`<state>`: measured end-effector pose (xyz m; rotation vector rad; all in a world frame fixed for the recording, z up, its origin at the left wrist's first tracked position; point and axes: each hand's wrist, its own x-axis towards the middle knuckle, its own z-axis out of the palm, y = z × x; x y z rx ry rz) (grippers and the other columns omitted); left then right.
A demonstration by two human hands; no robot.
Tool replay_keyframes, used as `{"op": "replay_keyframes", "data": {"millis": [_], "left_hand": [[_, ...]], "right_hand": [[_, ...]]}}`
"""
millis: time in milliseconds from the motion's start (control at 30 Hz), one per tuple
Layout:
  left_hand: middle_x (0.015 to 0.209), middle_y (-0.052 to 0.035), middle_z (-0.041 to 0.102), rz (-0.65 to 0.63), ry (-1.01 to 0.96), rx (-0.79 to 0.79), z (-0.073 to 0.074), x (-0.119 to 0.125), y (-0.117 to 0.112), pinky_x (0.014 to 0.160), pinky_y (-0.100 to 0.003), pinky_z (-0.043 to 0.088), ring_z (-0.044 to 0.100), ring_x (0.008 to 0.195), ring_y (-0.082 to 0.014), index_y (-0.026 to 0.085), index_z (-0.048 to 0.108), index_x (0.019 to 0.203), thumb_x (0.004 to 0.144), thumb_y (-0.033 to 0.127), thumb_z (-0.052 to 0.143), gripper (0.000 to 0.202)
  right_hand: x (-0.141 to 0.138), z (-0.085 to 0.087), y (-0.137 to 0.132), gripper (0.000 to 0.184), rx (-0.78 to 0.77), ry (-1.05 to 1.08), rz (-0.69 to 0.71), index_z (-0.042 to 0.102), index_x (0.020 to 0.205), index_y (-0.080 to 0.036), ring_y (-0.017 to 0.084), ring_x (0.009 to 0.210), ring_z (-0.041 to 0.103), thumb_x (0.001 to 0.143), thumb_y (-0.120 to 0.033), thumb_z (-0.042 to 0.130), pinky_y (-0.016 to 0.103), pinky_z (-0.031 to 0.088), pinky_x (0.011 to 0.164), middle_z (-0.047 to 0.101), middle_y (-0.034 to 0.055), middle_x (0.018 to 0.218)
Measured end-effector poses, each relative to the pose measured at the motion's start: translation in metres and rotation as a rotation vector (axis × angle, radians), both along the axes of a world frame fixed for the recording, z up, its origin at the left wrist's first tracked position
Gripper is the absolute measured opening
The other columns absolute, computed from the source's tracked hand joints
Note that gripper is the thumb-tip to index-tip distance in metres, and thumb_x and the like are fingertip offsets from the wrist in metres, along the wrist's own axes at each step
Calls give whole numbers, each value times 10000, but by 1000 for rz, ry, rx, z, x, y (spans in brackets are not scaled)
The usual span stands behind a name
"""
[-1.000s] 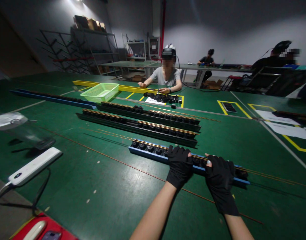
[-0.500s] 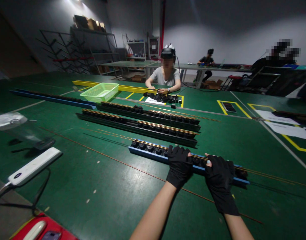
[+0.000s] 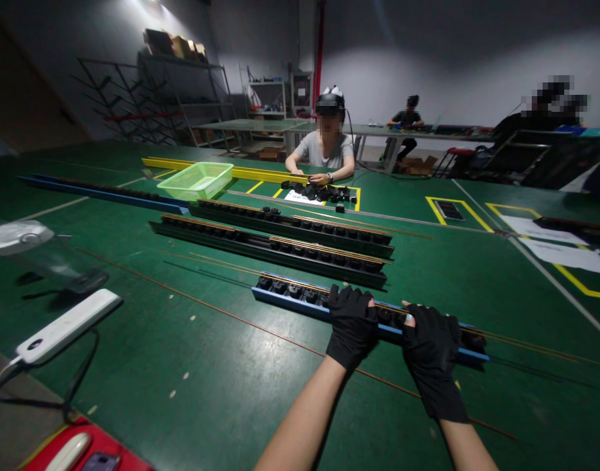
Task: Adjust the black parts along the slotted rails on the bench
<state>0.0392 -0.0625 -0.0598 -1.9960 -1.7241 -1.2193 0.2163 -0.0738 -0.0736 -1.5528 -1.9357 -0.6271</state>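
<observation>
While the left hand (image 3: pixel 352 325) and the right hand (image 3: pixel 431 361) sit side by side in black gloves, both curl over a long blue rail (image 3: pixel 292 307). It lies flat on the green table (image 3: pixel 182 373) at 12 o'clock, close to the person. The fingers wrap over its top edge, so both hands seem to have hold of it, but black gloves on black parts make it hard to see how tight. A row of small black clips (image 3: pixel 294 292) sits along the rail. Two dark rails (image 3: pixel 270 252) lie farther off at 12 o'clock. A green basket (image 3: pixel 196 180) sits at 11 o'clock, and a white box (image 3: pixel 67 326) with a cord is at 10 o'clock. Far across the table, a person in a gray shirt (image 3: pixel 326 149) sits by a pile of black clips (image 3: pixel 319 191) — their hands are close to it.
</observation>
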Motion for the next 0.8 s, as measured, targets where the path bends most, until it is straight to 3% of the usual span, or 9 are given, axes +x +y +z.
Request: {"op": "replay_keyframes", "data": {"millis": [800], "left_hand": [[847,-4,701,-11,-30,0,0,1,0,1103,-497,299,613,959,-223,268,668,897,904,252,552,117]], "right_hand": [[-1,1,0,331,-3,0,-11,653,1100,-195,239,977,544,977,-304,366,420,291,987,694,78,1017]]}}
